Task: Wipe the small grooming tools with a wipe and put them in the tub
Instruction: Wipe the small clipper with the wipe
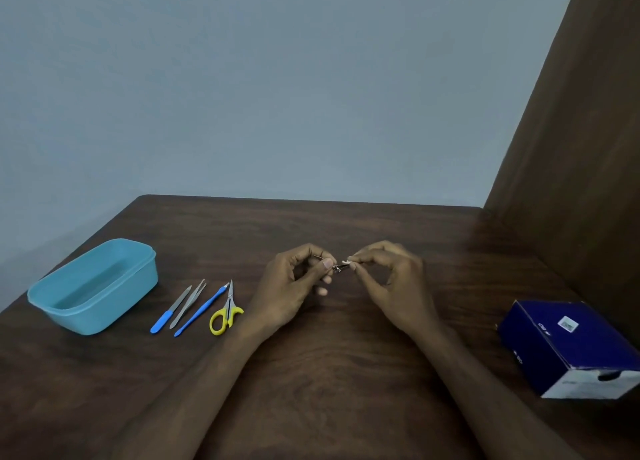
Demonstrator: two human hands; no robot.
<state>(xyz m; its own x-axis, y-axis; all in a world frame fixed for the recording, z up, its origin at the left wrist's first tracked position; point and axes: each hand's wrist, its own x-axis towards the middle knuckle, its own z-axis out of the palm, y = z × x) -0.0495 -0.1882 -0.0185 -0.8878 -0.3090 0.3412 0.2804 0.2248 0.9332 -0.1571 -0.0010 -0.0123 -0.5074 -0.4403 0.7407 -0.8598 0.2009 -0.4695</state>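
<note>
Small shiny metal tool (337,267), pinched by left hand (294,288) above table (346,355) centre, long axis left-right. Right hand (391,279) pinches white wipe (346,262) against its right end.

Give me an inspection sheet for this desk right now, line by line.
Surface: dark wood table.
Job's things: blue tub, looks empty; beside it nail file, tweezers, blue-handled tool, yellow scissors; small metal tool and white wipe in hand.
Clutter: dark blue box.
Grippers: left hand holds the metal tool; right hand pinches the wipe.
Cables: nothing seen.
Surroundings: grey wall, brown panel.
</note>
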